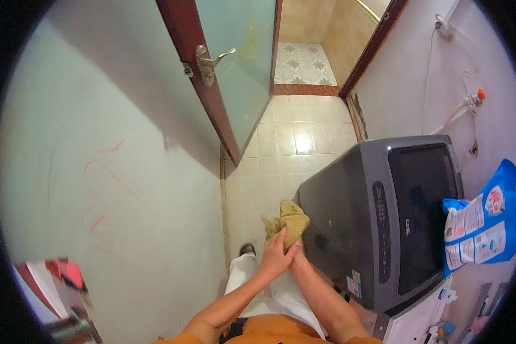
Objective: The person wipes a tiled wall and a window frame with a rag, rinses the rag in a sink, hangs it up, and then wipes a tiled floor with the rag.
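A crumpled olive-yellow cloth is bunched between my two hands, in front of my white trousers. My left hand lies over its near side with the fingers stretched along it. Partly hidden behind the cloth, my right hand grips it from the other side. Just to the right stands a dark grey top-loading washing machine, with its dark lid down. The cloth is close to the machine's side; whether it touches cannot be told.
A blue detergent bag rests on the machine's right part. Ahead, a frosted-glass door with a metal handle stands ajar beside a doorway to a patterned tile floor. Pipes and a tap run along the right wall.
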{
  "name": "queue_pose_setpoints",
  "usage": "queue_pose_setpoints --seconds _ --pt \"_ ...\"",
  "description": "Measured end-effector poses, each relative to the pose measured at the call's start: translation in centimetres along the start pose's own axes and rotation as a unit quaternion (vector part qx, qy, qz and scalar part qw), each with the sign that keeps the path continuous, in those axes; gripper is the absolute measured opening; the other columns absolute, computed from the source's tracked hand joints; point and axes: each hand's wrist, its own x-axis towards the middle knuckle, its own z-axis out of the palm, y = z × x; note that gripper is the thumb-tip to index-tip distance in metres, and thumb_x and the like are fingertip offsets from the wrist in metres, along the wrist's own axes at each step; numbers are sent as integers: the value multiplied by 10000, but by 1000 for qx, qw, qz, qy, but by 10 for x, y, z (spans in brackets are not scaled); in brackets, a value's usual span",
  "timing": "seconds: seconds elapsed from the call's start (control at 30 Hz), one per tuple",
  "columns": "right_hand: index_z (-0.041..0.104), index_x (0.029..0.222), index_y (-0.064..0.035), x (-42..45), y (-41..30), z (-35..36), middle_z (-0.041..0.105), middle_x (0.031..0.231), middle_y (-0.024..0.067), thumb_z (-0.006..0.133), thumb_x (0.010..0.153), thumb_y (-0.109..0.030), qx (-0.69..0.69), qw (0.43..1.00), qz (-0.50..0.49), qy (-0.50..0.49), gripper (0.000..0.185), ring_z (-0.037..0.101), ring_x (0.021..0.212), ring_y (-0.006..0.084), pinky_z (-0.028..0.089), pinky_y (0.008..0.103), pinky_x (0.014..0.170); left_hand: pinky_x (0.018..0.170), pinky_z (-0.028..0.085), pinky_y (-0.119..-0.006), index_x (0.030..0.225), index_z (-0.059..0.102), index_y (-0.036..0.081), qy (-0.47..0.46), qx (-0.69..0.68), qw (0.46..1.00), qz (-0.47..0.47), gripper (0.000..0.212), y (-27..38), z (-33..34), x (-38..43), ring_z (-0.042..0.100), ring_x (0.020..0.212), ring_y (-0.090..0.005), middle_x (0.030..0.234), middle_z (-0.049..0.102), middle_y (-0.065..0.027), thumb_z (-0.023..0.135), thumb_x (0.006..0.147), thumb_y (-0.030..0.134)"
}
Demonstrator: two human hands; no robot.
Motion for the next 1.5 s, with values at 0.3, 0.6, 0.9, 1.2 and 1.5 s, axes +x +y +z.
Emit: queue_pose_setpoints --seconds 0.3,0.6,0.9,1.2,1.5 --pt "522 1127 -35 121 14 1 573 1058 100 487 870 -224 -68 989 -39 122 321 566 941 211 475 367 776 802 455 -394 1131 524 9 -9 -172 964 -201 340 -122 37 116 593 938 -353 994 619 -207 498 887 244" --pt "450 1229 -28 313 39 -45 513 1177 115 514 911 -259 -122 963 -103 216 398 499 1043 247 417 387 876 785 432 -438 1130 498 26 -93 -126 965 -212 351 -290 133 256 560 903 -403 963 592 -244 480 879 271" --pt "136 1425 -67 483 7 -75 227 1431 205 597 828 -219 -390 829 -348 198 769 294 1306 328 263 362 1055 939 383 -420 1288 446 85 72 16 997 -9 510 -360 182 416 441 1164 -340 1244 470 -197 567 796 144" --pt "212 1394 -35 598 -8 -130 234 1403 272 585 748 -97 -696 618 -358 74 749 261 1301 409 265 423 1069 1030 197 -604 1355 387 188 -148 300 935 122 621 -446 268 488 137 1348 -437 1478 184 -164 628 790 279" --pt "299 1361 -64 635 -23 -129 310 1364 268 629 715 -77 -738 599 -290 111 726 370 1225 431 346 455 1011 1062 78 -619 1422 236 365 -226 527 760 305 721 -450 293 562 115 1385 -337 1510 182 -30 506 798 605"
